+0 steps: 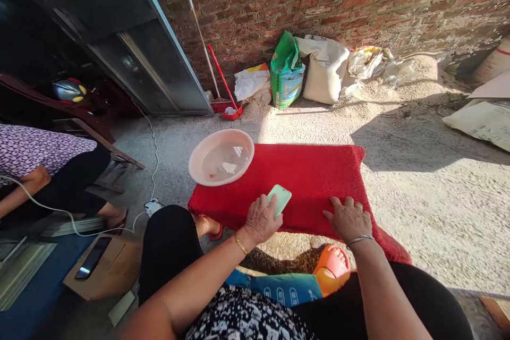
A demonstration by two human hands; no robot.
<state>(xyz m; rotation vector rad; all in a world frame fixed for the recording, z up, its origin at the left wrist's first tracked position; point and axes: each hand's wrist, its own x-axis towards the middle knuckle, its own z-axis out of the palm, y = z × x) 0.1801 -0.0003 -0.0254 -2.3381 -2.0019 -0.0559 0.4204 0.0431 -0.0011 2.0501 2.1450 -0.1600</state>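
A pale green phone point(282, 199) lies over the red cloth point(306, 170), tilted, with my left hand point(261, 220) closed round its near end. Part of the phone is hidden under my fingers. My right hand point(351, 220) rests palm down near the right end of the cloth, fingers spread and holding nothing. On the far left corner of the cloth-covered surface stands a pink basin point(194, 170) with white scraps inside it.
Another person's hand point(37, 179) rests on a lap at left, beside a white cable point(153, 141). A dark phone point(93, 257) lies on a cardboard box point(115, 271). Along the brick wall point(255, 0) stand a green bag point(287, 71), a white sack point(324, 71) and a red dustpan point(232, 113).
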